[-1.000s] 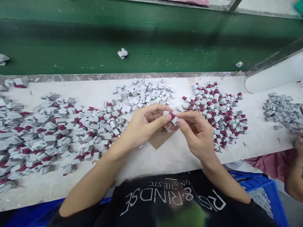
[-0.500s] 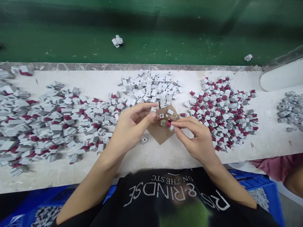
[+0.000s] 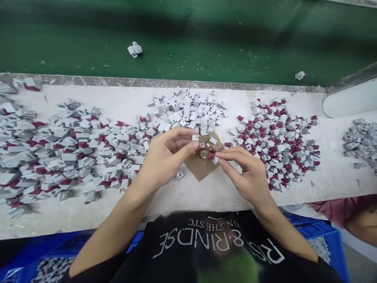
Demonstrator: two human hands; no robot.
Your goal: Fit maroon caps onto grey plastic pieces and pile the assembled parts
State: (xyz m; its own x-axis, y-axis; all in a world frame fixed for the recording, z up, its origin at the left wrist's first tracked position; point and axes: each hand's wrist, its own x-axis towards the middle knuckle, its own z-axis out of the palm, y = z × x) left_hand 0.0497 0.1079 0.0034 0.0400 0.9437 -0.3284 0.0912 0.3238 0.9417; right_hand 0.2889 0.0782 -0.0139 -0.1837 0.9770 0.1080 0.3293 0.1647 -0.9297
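Observation:
Between the thumb and fingers of my left hand (image 3: 167, 159) is a small light-grey plastic block (image 3: 195, 138) with a notch in it. My right hand (image 3: 246, 169) pinches a small grey-and-maroon plastic piece (image 3: 212, 156), its maroon end pointing left. That end is at the right edge of a round, gold-rimmed disc (image 3: 204, 153), but I cannot tell whether they touch. Under the disc lies a square of brown board (image 3: 200, 171), turned cornerwise. A loose grey block (image 3: 213, 140) rests near the board's upper edge, and another block (image 3: 179, 175) sits left of it.
Plain grey blocks (image 3: 188, 108) are heaped behind my hands. Grey-and-maroon pieces form piles at left (image 3: 64, 157) and right (image 3: 273, 137). A green surface (image 3: 206, 43) runs beyond the table (image 3: 188, 200). Blue crates (image 3: 332, 243) stand below the near edge; another person's arm (image 3: 363, 224) shows at right.
The view has shifted slightly. The block in my left hand now shows its notched face and stands more upright. My right hand keeps its pinch on the grey-and-maroon piece beside the disc.

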